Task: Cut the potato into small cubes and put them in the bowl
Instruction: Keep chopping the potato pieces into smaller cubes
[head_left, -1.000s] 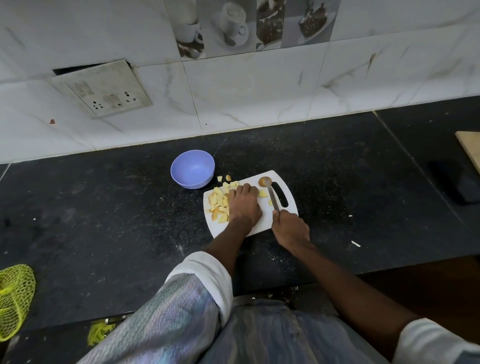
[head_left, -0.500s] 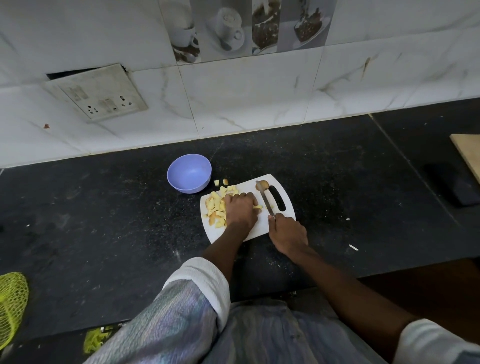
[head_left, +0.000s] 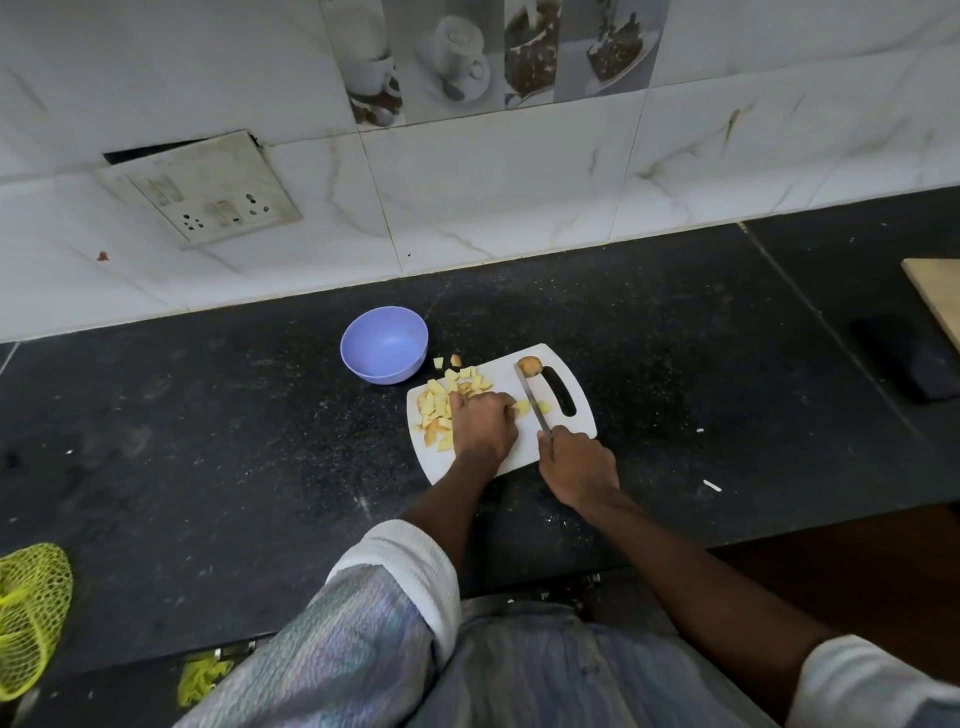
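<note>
A white cutting board (head_left: 524, 457) lies on the black counter. Several yellow potato cubes (head_left: 435, 408) are piled on its left part, and two lie off it near the bowl. My left hand (head_left: 483, 426) holds down a potato piece (head_left: 521, 408) in the board's middle. My right hand (head_left: 576, 465) grips the handle of a knife (head_left: 531, 397), whose blade runs just right of that piece. A brown potato end (head_left: 530, 366) sits at the blade's tip. The empty purple bowl (head_left: 384, 344) stands just beyond the board's left corner.
A tiled wall with a switch plate (head_left: 202, 189) rises behind the counter. A dark flat object (head_left: 914, 364) and a wooden board edge (head_left: 937, 296) are at the far right. A yellow-green net bag (head_left: 31, 613) hangs at the lower left. The counter's front edge is near my body.
The view has shifted slightly. My left hand slid a little left on the board, and the knife blade moved along with the cutting beside the held piece.
</note>
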